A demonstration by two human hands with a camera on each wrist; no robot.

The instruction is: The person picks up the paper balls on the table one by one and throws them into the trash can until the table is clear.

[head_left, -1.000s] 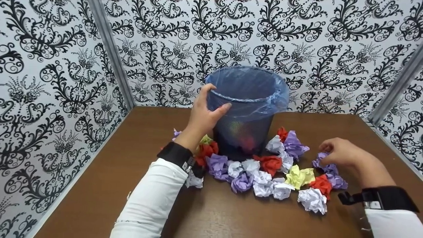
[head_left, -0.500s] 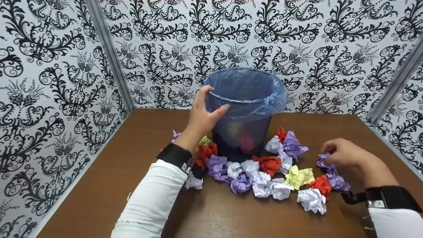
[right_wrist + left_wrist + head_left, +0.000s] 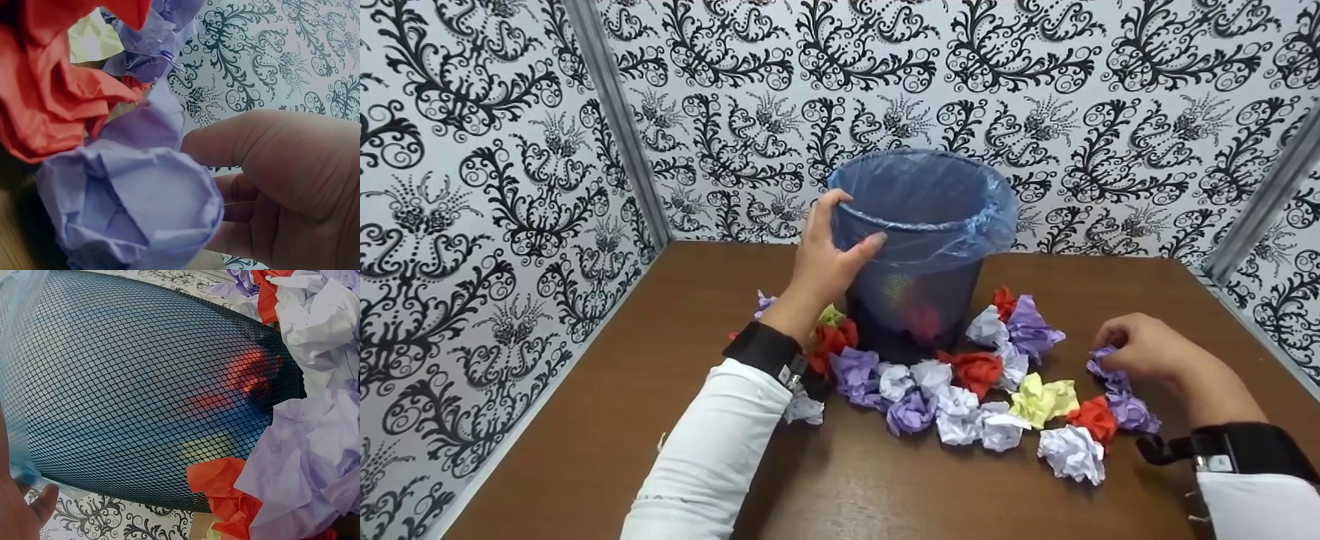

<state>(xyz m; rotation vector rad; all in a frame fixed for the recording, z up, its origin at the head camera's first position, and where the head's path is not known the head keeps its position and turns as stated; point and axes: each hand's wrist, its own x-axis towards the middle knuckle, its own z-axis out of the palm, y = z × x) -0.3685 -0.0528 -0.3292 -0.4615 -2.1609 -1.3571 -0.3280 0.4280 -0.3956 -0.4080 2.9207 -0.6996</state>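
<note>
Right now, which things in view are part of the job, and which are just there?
Part of it, it seems:
bin, rim gripped by left hand
liner, over that rim
right hand, at purple paper
other paper balls, outside and inside the bin

Just there:
table
patterned walls
wrist straps

Around the front of the mesh wastebasket, from its left side to its right, a crowded band of crumpled paper balls blocks any low reach to its base. In front of that band, a lane of brown tabletop lets a hand slide sideways. From above, the wastebasket's mouth is open to entry, though the left hand obstructs its left rim. Well right, the right hand and a purple paper ball obstruct passage. Behind, the patterned wall limits reach.
</note>
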